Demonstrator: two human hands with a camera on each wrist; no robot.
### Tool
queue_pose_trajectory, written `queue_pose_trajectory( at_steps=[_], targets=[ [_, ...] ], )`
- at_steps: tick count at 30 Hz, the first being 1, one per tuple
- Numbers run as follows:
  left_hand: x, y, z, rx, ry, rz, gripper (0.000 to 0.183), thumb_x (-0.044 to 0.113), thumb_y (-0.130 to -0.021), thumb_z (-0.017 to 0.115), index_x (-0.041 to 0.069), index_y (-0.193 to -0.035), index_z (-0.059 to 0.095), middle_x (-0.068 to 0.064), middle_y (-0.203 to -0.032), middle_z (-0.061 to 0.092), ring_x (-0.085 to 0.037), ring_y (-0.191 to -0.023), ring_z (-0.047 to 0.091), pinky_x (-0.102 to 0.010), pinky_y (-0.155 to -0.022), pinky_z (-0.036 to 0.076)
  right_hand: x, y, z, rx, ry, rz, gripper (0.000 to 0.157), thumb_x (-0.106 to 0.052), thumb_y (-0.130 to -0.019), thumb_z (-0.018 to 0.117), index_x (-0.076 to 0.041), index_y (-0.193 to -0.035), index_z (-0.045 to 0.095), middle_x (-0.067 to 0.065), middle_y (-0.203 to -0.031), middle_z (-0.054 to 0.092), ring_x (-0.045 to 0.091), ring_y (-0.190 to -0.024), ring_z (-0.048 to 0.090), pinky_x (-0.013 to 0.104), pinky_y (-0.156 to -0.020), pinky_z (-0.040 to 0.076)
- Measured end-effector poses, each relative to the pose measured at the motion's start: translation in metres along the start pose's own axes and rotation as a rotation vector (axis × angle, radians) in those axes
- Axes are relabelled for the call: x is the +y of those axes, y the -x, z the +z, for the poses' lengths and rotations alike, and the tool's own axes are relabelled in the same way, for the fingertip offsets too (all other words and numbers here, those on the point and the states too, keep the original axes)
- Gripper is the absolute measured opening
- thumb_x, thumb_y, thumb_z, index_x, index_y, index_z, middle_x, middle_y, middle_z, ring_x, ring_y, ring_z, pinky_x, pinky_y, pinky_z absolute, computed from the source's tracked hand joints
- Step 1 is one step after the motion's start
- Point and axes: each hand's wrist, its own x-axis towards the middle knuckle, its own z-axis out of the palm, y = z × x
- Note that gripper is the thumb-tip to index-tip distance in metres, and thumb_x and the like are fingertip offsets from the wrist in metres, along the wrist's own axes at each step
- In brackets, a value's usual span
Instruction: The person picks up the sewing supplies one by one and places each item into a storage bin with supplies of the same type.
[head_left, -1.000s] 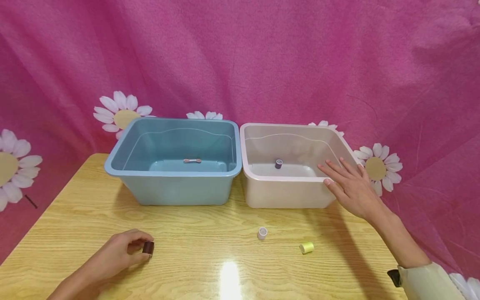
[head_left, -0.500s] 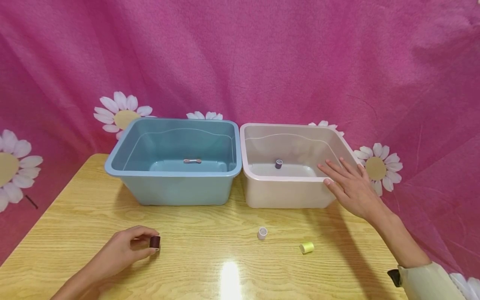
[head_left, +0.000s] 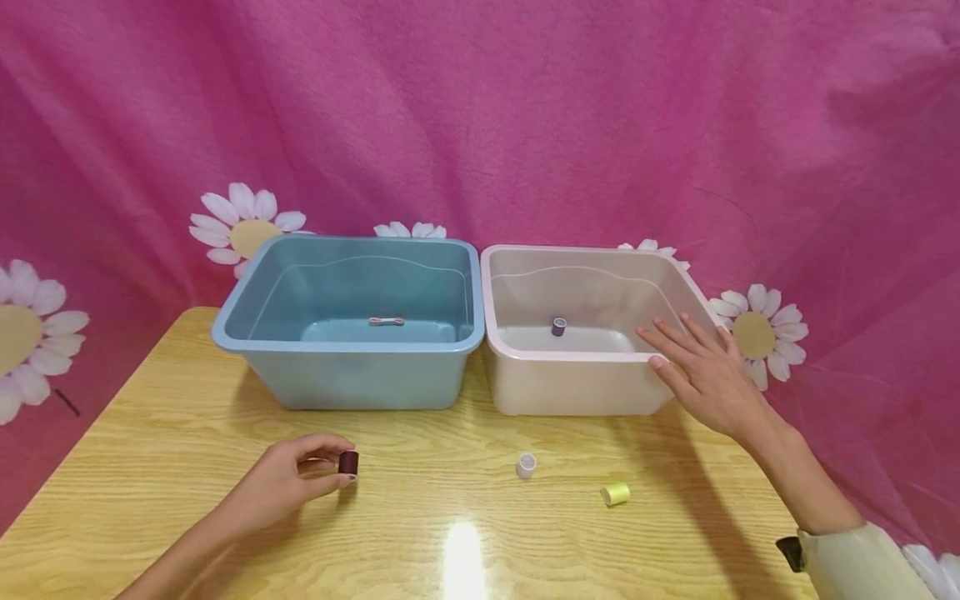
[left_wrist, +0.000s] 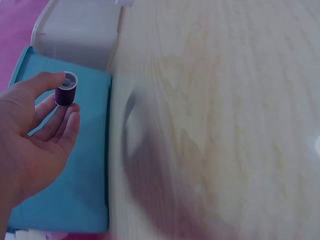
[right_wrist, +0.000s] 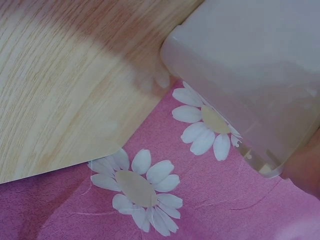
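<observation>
Rightward went the left hand (head_left: pixel 277 485), pinching the maroon thread spool (head_left: pixel 348 463) in front of the blue bin (head_left: pixel 360 382); the right hand (head_left: pixel 707 382) lay spread at the pink bin (head_left: pixel 573 387); slack fingertips risked a drop.

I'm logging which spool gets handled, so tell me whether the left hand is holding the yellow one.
No, the left hand pinches the dark spool, while the yellow spool lies on the table.
</observation>
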Motion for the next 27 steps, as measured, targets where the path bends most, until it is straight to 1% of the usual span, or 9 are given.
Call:
queue_pose_trajectory(
  at_steps=[8, 11, 15, 19, 24, 27],
  targets=[
    [0.016, -0.018, 0.014, -0.016, 0.014, 0.083, 0.037, 0.027, -0.079, 0.073, 0.010, -0.110, 0.063, -0.004, -0.108, 0.062, -0.022, -0.101, 0.058, -0.033, -0.086, 0.046, -0.001, -0.003, 0.000, 0.003, 0.005, -0.004, 0.044, -0.035, -0.097, 0.044, -0.026, -0.139, 0.042, 0.005, -0.143, 0.037, 0.030, -0.136, 0.016, 0.060, -0.101, -0.003],
    [0.022, -0.024, 0.018, -0.022, 0.015, 0.102, 0.036, 0.026, -0.079, 0.073, 0.009, -0.110, 0.063, -0.003, -0.108, 0.062, -0.021, -0.102, 0.058, -0.034, -0.088, 0.045, -0.001, -0.003, 0.000, 0.003, 0.008, -0.006, 0.044, -0.035, -0.096, 0.044, -0.027, -0.139, 0.042, 0.005, -0.143, 0.037, 0.030, -0.136, 0.017, 0.059, -0.102, -0.003],
    [0.029, -0.031, 0.022, -0.040, -0.026, 0.125, 0.033, 0.028, -0.080, 0.072, 0.015, -0.109, 0.064, 0.000, -0.107, 0.062, -0.018, -0.101, 0.059, -0.036, -0.088, 0.045, -0.001, -0.003, 0.000, 0.001, 0.006, -0.005, 0.044, -0.035, -0.096, 0.044, -0.026, -0.139, 0.042, 0.005, -0.143, 0.037, 0.031, -0.136, 0.017, 0.060, -0.101, -0.003],
    [0.037, -0.036, 0.025, -0.045, -0.064, 0.148, 0.029, 0.028, -0.081, 0.072, 0.020, -0.107, 0.064, 0.004, -0.105, 0.062, -0.014, -0.100, 0.059, -0.035, -0.087, 0.045, -0.001, -0.002, 0.001, 0.003, 0.002, -0.002, 0.043, -0.035, -0.096, 0.045, -0.026, -0.139, 0.043, 0.006, -0.143, 0.037, 0.033, -0.135, 0.019, 0.060, -0.101, -0.003],
    [0.045, -0.043, 0.028, -0.037, -0.049, 0.193, 0.028, 0.022, -0.080, 0.073, 0.019, -0.107, 0.064, 0.002, -0.105, 0.063, -0.013, -0.097, 0.061, -0.034, -0.086, 0.046, 0.000, -0.002, 0.001, 0.010, 0.002, -0.001, 0.043, -0.035, -0.096, 0.045, -0.026, -0.139, 0.043, 0.006, -0.143, 0.038, 0.034, -0.135, 0.020, 0.060, -0.101, -0.003],
    [0.050, -0.045, 0.029, -0.044, -0.035, 0.213, 0.029, 0.023, -0.080, 0.072, 0.019, -0.108, 0.064, 0.003, -0.106, 0.063, -0.012, -0.098, 0.061, -0.033, -0.085, 0.047, 0.000, -0.002, 0.001, 0.009, 0.000, -0.002, 0.043, -0.035, -0.096, 0.045, -0.026, -0.139, 0.043, 0.007, -0.143, 0.038, 0.034, -0.135, 0.020, 0.060, -0.101, -0.003]
  ],
)
